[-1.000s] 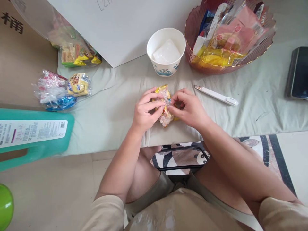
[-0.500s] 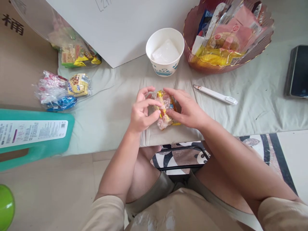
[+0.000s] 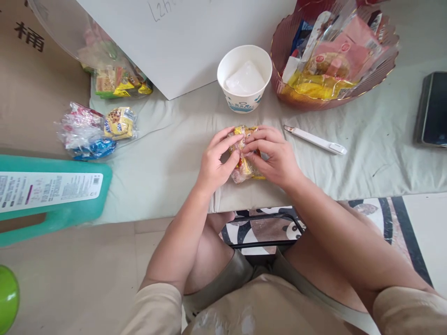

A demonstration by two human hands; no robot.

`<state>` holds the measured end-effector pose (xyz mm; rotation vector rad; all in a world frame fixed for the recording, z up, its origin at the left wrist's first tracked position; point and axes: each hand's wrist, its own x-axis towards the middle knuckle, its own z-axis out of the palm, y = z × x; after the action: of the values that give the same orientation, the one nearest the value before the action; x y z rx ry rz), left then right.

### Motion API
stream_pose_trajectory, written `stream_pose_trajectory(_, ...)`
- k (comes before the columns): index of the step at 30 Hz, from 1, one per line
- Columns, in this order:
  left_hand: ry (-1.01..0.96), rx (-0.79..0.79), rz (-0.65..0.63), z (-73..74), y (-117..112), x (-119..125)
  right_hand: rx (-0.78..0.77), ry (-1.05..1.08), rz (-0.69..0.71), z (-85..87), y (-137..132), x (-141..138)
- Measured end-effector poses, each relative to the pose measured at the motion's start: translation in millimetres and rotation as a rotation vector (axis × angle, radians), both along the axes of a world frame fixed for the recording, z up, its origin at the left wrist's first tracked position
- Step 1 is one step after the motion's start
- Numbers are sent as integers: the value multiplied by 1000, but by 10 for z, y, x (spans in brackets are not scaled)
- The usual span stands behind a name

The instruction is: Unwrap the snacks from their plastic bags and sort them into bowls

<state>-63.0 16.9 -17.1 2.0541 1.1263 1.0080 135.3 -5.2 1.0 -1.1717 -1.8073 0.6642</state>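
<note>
A person seen from above, through a head-worn camera, sits at a table [image 3: 157,181] spread with a pale green, wrinkled cloth. Near its front edge, between the two hands, lies a small bundle [image 3: 240,175] in crinkly clear wrap with yellow and red printing. The left hand [image 3: 217,160] touches the bundle's left side, its fingers curved and apart, with a gap between thumb and forefinger. The right hand [image 3: 274,156] covers part of its right side, fingers bent and close together, tips on the wrap near the middle. Whether either hand pinches the wrap cannot be told.

Beyond the bundle stands a white paper cup [image 3: 240,103] with a whitish, translucent piece [image 3: 245,78] inside. To its right, a ribbed, reddish bowl [image 3: 377,77] with a gold rim holds packaged snacks [image 3: 328,65]. A white utility knife [image 3: 316,139] lies just beside the right hand, and a dark, rectangular object [image 3: 435,109] sits at the far right. Well to the left are a cluster of wrapped snacks [image 3: 98,132] and a teal container [image 3: 82,204] with a white label. Behind rises a large white box [image 3: 181,42].
</note>
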Motion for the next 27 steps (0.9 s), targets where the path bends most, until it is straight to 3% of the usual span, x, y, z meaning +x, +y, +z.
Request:
stream_pose_trajectory(6, -79, -88, -240, -3, -30, -10, 124, 3, -126, -75, 44, 20)
stream_pose_trajectory(8, -71, -126, -255, -14, -25, -2, 157, 31, -124, -89, 46, 31)
stream_pose_trajectory(13, -28, -76, -149, -72, 34, 8, 139, 28, -42, 45, 5, 193)
stream_pose_trajectory(16, -34, -26, -79, -115, 65, 7, 78, -168, -263, 84, -43, 425)
stream_pose_trajectory(19, -48, -1, -37, -141, 75, 22, -44, -467, -485, 1, -112, 688)
stream_pose_trajectory(22, -45, 29, -29, -149, 74, 48, -153, -635, -524, -83, -195, 885)
stream_pose_trajectory(25, -43, 64, -1, -156, 70, 77, -190, -599, -495, -45, -270, 944)
stream_pose_trajectory(27, -52, 109, 37, -164, 65, 98, -199, -439, -454, 36, -311, 890)
